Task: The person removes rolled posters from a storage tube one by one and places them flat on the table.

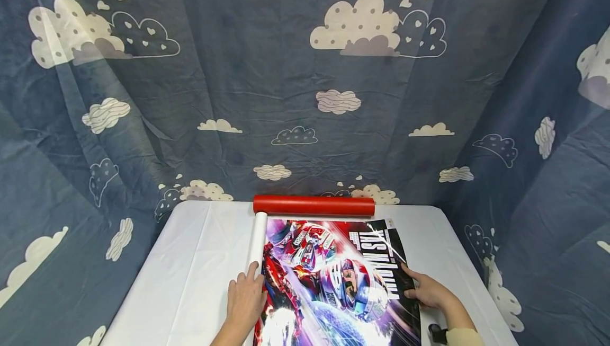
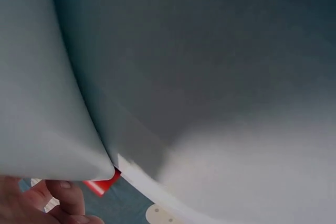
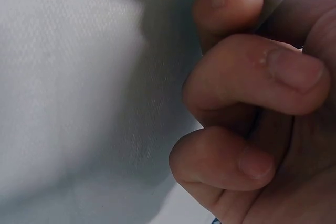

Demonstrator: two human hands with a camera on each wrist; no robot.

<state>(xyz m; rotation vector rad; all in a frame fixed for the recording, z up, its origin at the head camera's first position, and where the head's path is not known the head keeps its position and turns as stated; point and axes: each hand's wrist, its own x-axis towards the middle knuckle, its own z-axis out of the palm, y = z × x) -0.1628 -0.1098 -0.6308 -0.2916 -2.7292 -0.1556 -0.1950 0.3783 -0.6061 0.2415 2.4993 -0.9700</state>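
A glossy poster (image 1: 329, 282) with helmeted racers lies face up on the table, its left side curled into a white roll (image 1: 258, 240). My left hand (image 1: 245, 298) holds that rolled side. In the left wrist view, curled fingers (image 2: 65, 195) show beneath the white roll. At the opposite side, my right hand (image 1: 431, 290) pinches the poster's dark edge, thumb on the printed face. The right wrist view shows the other fingers (image 3: 252, 77) bent, with a white corner of the poster between index finger and thumb. A red tube (image 1: 313, 205) lies crosswise just beyond the poster.
The white-covered table (image 1: 190, 272) extends on both sides of the poster. A dark blue curtain with cloud prints (image 1: 281, 81) hangs behind and at both sides. A black wrist device (image 1: 437, 334) sits at the right cuff.
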